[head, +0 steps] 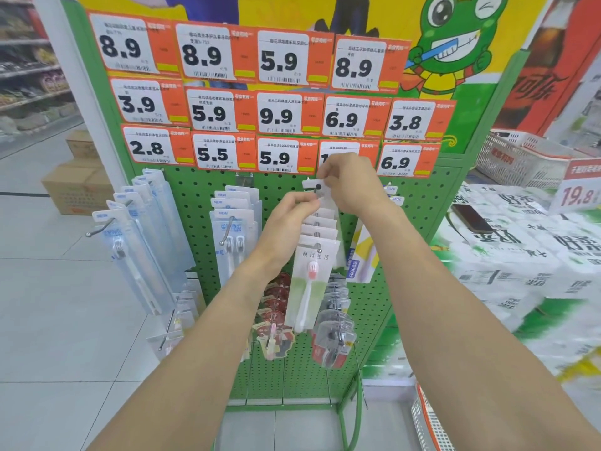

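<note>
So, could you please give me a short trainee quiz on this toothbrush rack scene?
1. True or false: the left hand and right hand both grip a white pack in front of the green pegboard.
2. The front toothbrush pack hanging below the hands shows bristles of which colour? A pink, B blue, C black.
3. Fill in: the price tag just left of the right hand reads ___.
Key: 1 true; 2 A; 3 5.9.
</note>
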`<state>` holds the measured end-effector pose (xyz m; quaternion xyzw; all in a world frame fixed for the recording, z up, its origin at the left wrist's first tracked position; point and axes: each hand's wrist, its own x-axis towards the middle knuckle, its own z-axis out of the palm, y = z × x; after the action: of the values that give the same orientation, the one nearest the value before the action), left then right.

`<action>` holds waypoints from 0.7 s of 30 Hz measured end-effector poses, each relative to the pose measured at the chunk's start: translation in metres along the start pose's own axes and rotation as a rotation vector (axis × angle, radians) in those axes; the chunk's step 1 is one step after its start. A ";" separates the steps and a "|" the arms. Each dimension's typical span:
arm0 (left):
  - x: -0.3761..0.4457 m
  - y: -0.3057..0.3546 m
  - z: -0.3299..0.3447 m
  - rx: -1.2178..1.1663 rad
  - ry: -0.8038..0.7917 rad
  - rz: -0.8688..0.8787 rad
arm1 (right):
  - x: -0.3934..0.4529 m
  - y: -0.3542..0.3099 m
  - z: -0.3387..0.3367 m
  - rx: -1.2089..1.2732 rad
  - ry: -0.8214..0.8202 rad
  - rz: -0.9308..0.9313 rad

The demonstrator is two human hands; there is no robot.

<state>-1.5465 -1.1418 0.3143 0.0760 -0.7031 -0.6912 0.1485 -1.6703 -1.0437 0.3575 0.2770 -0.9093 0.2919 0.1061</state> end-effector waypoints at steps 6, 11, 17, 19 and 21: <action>0.002 -0.004 0.000 0.018 -0.020 0.006 | -0.006 0.005 -0.003 0.002 0.074 -0.012; 0.004 -0.001 0.000 0.038 -0.005 0.033 | -0.011 -0.001 -0.001 -0.056 0.081 -0.045; 0.006 0.000 0.002 0.104 -0.021 0.035 | -0.014 -0.002 -0.005 -0.078 0.087 -0.045; 0.005 0.001 0.002 0.112 -0.022 0.027 | -0.016 -0.001 -0.008 -0.094 0.117 -0.027; 0.005 0.003 0.003 0.118 -0.025 0.020 | -0.018 -0.002 -0.011 -0.112 0.146 -0.013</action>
<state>-1.5519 -1.1409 0.3174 0.0688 -0.7451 -0.6481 0.1419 -1.6544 -1.0307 0.3609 0.2545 -0.9122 0.2594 0.1891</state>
